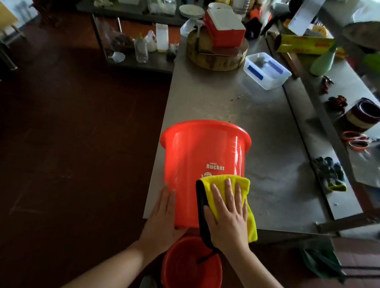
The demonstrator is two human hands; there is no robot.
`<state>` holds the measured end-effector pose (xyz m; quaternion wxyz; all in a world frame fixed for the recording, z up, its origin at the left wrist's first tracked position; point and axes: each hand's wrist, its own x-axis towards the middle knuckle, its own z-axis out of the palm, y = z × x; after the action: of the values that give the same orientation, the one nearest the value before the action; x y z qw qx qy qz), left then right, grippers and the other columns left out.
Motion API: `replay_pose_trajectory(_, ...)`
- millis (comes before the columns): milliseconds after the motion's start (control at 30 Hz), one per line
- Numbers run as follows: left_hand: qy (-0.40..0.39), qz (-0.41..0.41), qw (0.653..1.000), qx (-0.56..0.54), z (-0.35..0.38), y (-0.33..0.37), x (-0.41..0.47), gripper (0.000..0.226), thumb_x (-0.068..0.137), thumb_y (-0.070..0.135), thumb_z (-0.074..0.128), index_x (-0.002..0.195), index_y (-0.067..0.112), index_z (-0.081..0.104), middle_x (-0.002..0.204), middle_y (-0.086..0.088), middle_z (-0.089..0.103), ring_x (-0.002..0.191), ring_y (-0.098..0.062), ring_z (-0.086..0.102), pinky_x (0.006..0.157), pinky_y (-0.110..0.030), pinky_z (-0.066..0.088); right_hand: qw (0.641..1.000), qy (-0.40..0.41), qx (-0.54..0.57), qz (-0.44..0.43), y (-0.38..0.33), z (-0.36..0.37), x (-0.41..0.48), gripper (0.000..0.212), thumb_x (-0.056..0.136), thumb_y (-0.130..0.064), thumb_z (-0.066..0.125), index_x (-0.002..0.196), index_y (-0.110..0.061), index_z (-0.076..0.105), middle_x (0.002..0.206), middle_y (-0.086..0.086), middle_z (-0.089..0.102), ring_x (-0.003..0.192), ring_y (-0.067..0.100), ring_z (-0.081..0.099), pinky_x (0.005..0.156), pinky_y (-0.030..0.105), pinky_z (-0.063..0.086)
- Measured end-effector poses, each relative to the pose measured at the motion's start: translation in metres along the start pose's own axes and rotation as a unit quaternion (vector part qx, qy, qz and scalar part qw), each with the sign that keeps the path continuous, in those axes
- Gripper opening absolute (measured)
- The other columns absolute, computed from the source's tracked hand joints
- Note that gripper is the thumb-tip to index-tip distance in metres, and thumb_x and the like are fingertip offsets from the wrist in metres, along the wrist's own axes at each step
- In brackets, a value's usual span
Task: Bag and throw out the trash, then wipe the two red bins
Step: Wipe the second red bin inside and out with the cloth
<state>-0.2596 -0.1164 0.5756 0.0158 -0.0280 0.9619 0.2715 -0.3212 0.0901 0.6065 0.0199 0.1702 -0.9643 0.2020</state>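
Steel worktable (211, 99) in a cluttered kitchen, seen from above, with dark reddish floor (70, 133) to its left. Two bare forearms reaching forward from the bottom edge, angled slightly toward each other. Right hand (226, 211) laid flat, fingers straight and a little spread, palm pressing a yellow cloth (233, 184) against the wall of a red bin (197, 158); thumb resting on the cloth's black edge, nothing gripped. Left hand (163, 212) also flat, fingers straight and close together, placed against the left side of the same bin near its base. Cloth covering the bin's lower right side, one yellow corner hanging past the table's near edge. Bin lying on its side at the near left corner of the table, wide rim pointing away from the person, base at the table edge, white word "Bucket" on the wall just above the cloth. Directly beneath the hands, second red bin (191, 270) upright on the floor, mouth facing up, a black tail of the cloth hanging above it. Farther along the table: clear plastic container (266, 70), round wooden chopping block (215, 54) bearing a red-and-white box (224, 29). Off to the right, dark work gloves (330, 172) and orange-handled scissors (354, 140).
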Motion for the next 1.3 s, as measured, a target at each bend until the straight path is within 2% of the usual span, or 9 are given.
replay_pose_trajectory(233,0.002,0.097,0.995,0.018,-0.012,0.015,0.012,0.096,0.094,0.076,0.033,0.161,0.011,0.009,0.168,-0.014,-0.004,0.154,-0.037,-0.007,0.12,-0.055,0.01,1.0,0.006,0.005,-0.006,0.004,0.005,-0.004,0.064,0.101,-0.065,0.033,0.159,-0.046,0.015,0.17,-0.011,-0.003,0.157,0.024,-0.007,0.122,0.059,0.014)
replay_pose_trajectory(333,-0.002,0.09,0.996,0.015,-0.016,0.004,0.009,0.089,0.095,0.052,0.055,0.16,0.011,0.01,0.167,-0.016,-0.002,0.153,-0.04,-0.003,0.119,-0.061,0.022,1.0,-0.01,0.003,-0.023,0.001,0.002,0.017,0.062,0.1,-0.069,0.027,0.158,-0.05,0.013,0.17,-0.012,-0.002,0.157,0.022,-0.009,0.122,0.06,0.015)
replay_pose_trajectory(467,-0.033,0.055,0.998,-0.004,-0.02,-0.018,0.005,0.108,0.085,0.031,0.076,0.158,0.018,-0.003,0.165,-0.007,-0.02,0.153,-0.026,-0.018,0.124,-0.046,0.015,0.999,-0.021,0.037,0.001,-0.011,-0.006,0.079,0.063,0.098,-0.069,0.029,0.156,-0.052,0.011,0.17,-0.011,0.0,0.157,0.021,-0.009,0.124,0.057,0.014)
replay_pose_trajectory(567,-0.035,0.031,0.999,-0.014,-0.02,-0.03,-0.001,0.113,0.088,0.034,0.073,0.156,0.024,-0.017,0.161,0.004,-0.036,0.15,-0.015,-0.027,0.122,-0.032,0.007,0.998,-0.027,0.051,0.025,-0.02,-0.013,0.133,0.064,0.099,-0.065,0.034,0.158,-0.048,0.014,0.171,-0.007,0.001,0.157,0.025,-0.006,0.124,0.056,0.013)
replay_pose_trajectory(733,-0.035,-0.014,0.998,-0.049,-0.017,-0.046,-0.011,0.113,0.092,0.039,0.069,0.154,0.028,-0.025,0.158,0.012,-0.039,0.15,-0.008,-0.024,0.122,-0.027,0.005,0.997,-0.067,0.027,-0.008,-0.043,-0.021,0.188,0.065,0.099,-0.065,0.033,0.158,-0.047,0.011,0.17,-0.012,-0.002,0.157,0.025,-0.006,0.124,0.057,0.008)
replay_pose_trajectory(900,-0.028,-0.056,0.995,-0.084,-0.015,-0.056,-0.019,0.118,0.091,0.034,0.07,0.15,0.034,-0.032,0.155,0.02,-0.041,0.153,-0.008,-0.015,0.123,-0.028,0.016,0.999,-0.023,0.024,-0.035,-0.062,-0.003,0.141,0.062,0.101,-0.063,0.029,0.158,-0.042,0.02,0.17,-0.002,0.008,0.157,0.027,-0.003,0.124,0.059,0.008)
replay_pose_trajectory(1033,-0.031,-0.055,0.996,-0.068,-0.02,-0.061,-0.021,0.118,0.092,0.037,0.069,0.151,0.024,-0.031,0.159,0.009,-0.037,0.154,-0.014,-0.008,0.116,-0.02,0.02,0.999,-0.019,0.018,-0.037,-0.053,0.007,0.092,0.062,0.101,-0.062,0.03,0.158,-0.042,0.018,0.17,-0.003,0.01,0.157,0.025,-0.002,0.124,0.059,0.012)
replay_pose_trajectory(1167,-0.05,-0.08,0.994,-0.045,-0.028,-0.054,-0.02,0.12,0.089,0.052,0.068,0.154,0.017,-0.027,0.161,0.0,-0.031,0.155,-0.021,-0.002,0.118,-0.029,0.029,0.999,-0.028,0.01,-0.036,-0.044,0.014,0.05,0.061,0.101,-0.059,0.033,0.159,-0.042,0.02,0.169,-0.001,0.013,0.157,0.025,-0.003,0.123,0.059,0.013)
replay_pose_trajectory(1300,-0.01,-0.034,0.999,0.032,-0.039,-0.036,-0.012,0.121,0.082,0.074,0.06,0.157,0.017,-0.016,0.164,-0.011,-0.023,0.154,-0.031,-0.011,0.125,-0.047,0.019,0.998,-0.039,0.024,-0.041,-0.045,0.014,0.029,0.066,0.097,-0.051,0.037,0.159,-0.043,0.017,0.17,-0.003,0.005,0.156,0.021,-0.013,0.125,0.056,0.008)
